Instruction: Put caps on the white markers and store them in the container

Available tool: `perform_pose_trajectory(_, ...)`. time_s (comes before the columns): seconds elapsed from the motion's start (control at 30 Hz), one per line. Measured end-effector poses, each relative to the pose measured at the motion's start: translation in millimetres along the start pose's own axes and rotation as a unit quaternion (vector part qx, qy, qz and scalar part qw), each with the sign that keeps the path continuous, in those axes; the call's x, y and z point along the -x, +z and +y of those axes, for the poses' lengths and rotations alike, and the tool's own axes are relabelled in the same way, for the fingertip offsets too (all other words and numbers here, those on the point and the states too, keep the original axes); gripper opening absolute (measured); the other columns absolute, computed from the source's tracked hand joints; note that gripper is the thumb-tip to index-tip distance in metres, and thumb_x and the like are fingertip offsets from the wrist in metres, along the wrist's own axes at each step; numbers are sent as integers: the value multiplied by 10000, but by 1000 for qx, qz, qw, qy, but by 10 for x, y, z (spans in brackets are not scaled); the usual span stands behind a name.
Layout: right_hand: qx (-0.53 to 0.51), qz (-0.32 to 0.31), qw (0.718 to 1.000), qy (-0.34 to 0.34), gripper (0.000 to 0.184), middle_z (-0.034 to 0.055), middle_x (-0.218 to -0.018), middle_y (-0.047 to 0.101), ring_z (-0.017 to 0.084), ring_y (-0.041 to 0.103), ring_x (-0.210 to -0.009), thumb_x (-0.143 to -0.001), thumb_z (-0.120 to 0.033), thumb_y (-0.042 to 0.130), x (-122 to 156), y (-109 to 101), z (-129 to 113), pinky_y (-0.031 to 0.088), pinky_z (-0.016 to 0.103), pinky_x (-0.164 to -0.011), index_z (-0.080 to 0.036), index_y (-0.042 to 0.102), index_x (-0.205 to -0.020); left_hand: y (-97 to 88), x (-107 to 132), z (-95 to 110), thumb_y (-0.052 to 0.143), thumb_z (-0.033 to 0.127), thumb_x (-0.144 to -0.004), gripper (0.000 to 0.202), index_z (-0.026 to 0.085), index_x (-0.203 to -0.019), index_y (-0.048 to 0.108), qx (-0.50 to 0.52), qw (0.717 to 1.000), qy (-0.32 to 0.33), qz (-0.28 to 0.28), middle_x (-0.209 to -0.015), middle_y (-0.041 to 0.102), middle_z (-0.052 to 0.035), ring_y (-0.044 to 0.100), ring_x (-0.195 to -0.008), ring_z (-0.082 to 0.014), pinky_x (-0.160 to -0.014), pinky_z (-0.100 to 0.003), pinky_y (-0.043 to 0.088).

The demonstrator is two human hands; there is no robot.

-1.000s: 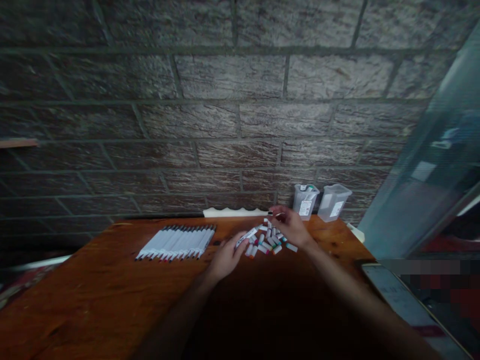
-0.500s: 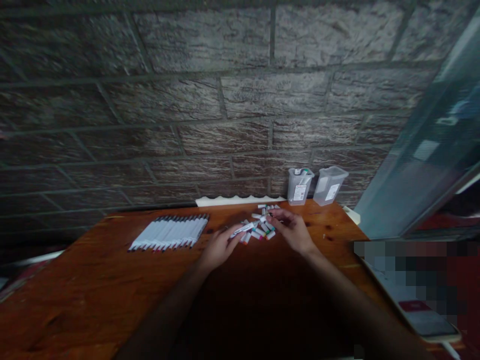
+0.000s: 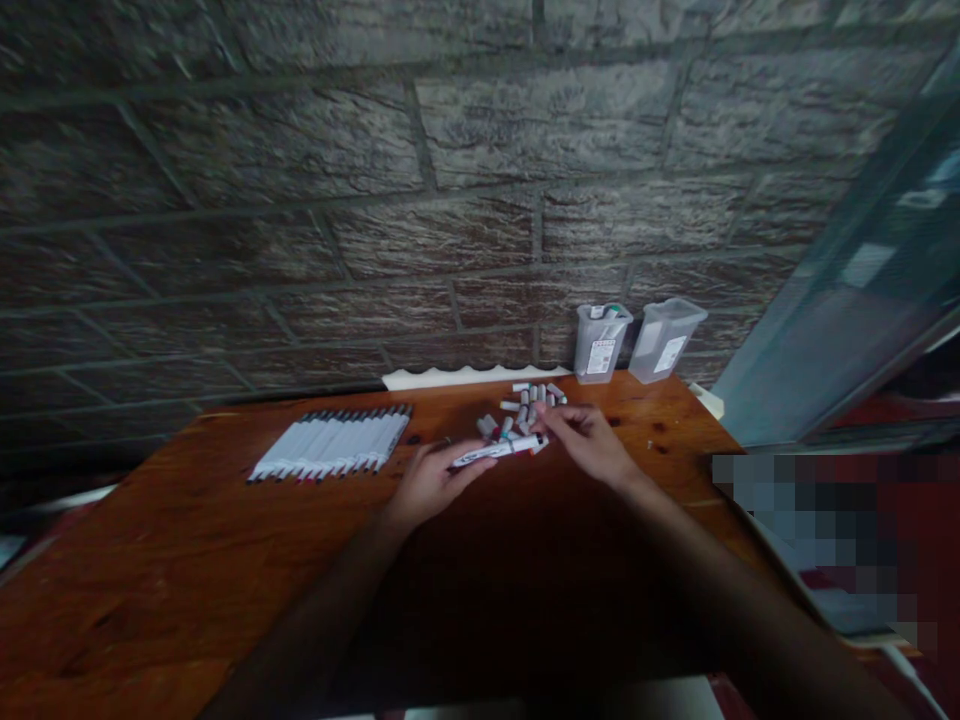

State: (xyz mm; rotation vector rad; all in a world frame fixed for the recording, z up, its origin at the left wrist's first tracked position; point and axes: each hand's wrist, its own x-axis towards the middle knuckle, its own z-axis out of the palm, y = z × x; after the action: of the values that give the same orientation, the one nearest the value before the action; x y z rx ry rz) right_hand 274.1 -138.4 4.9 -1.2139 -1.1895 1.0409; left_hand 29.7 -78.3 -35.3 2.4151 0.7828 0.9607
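Note:
My left hand (image 3: 429, 482) is closed around a white marker (image 3: 491, 453) with dark print, which points to the right. My right hand (image 3: 589, 440) has its fingertips pinched together just above the marker's right end. What they hold, if anything, is too small to make out. Loose white marker caps (image 3: 523, 410) with coloured ends lie scattered behind the marker and partly under the right fingers. A neat row of white markers (image 3: 330, 443) lies side by side on the table, left of my left hand.
Two clear plastic boxes stand at the wall: one box (image 3: 598, 352) has a few things inside, the other box (image 3: 664, 345) is beside it. A white wavy-edged strip (image 3: 472, 376) runs along the back of the wooden table (image 3: 172, 560). Beyond rises a brick wall (image 3: 480, 230).
The marker in my left hand now reaches further right, with a pale section at its end. My right fingers have come to that end. The camera has tilted up, shifting the view.

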Motion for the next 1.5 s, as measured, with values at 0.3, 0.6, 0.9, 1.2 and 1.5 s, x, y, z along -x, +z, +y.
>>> perform_pose_trajectory(0.3, -115, 17, 989, 95, 797, -14, -557, 422, 102, 372, -555, -826, -896, 310, 25, 272, 40, 285, 270, -579, -178, 577, -606, 169, 42, 309, 626, 465, -972, 304, 220, -1037, 795, -54, 996, 67, -25, -926, 787, -16, 749, -757, -136, -713, -188, 592)
perform_pose_trajectory(0.6, -61, -19, 996, 65, 775, -10, -593, 414, 108, 355, -583, -899, -840, 157, 81, 295, 28, 309, 269, -618, -190, 438, -583, 160, 59, 349, 648, 478, -954, 309, 211, -1020, 788, -38, 998, 37, -36, -938, 786, -21, 742, -769, -131, -734, -181, 587)
perform_pose_trajectory(0.9, 134, -8, 990, -33, 577, 15, -712, 629, 125, 533, -686, -921, -687, 488, 72, 142, 196, 384, 256, -681, -162, 679, -779, 4, -49, 277, 615, 425, -956, 376, 176, -1233, 667, 84, 988, -122, 35, -970, 733, -40, 661, -745, -98, -621, -161, 512)
perform_pose_trajectory(1.2, 158, -142, 971, -109, 298, 37, -868, 749, 142, 622, -736, -894, -477, 665, 185, 285, 248, 446, 264, -712, -199, 765, -935, 22, -147, 95, 281, 560, -1029, 593, 141, -1292, 607, 259, 927, -230, 142, -1161, 712, -129, 676, -1060, -192, -856, -297, 552)
perform_pose_trajectory(1.5, 222, -184, 942, -173, 203, 85, -1097, 711, 193, 633, -984, -939, -276, 557, 214, 371, 217, 452, 329, -907, -191, 676, -1080, 78, -159, 272, 194, 677, -997, 713, 256, -1526, 420, 340, 921, -166, 95, -1597, 426, -100, 397, -1504, -215, -1116, -399, 474)
